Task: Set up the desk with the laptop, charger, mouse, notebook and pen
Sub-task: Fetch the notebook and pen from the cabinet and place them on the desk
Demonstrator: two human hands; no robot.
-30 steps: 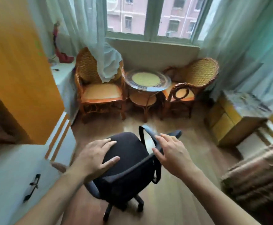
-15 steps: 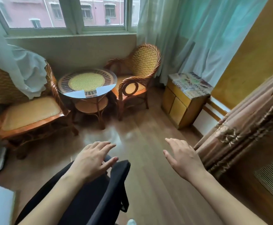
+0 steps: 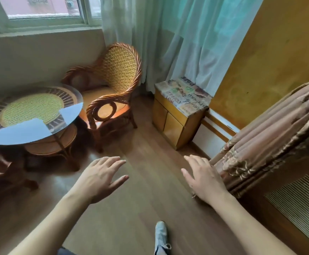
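Fingers spread, both hands empty | left hand (image 3: 98, 179) over bare floor (image 3: 137, 208) | right hand (image 3: 203, 179) beside bedspread edge (image 3: 260, 144)

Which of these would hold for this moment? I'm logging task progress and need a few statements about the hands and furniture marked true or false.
1. Both hands, left hand and right hand, are empty with fingers spread. True.
2. A laptop lies on the round glass-topped rattan table. False: no laptop is on it.
3. The woven rattan armchair stands between the table and the small yellow wooden cabinet. True.
4. The right hand grips a pen. False: it holds nothing.
5. The armchair's seat holds a notebook. False: the visible seat is bare.
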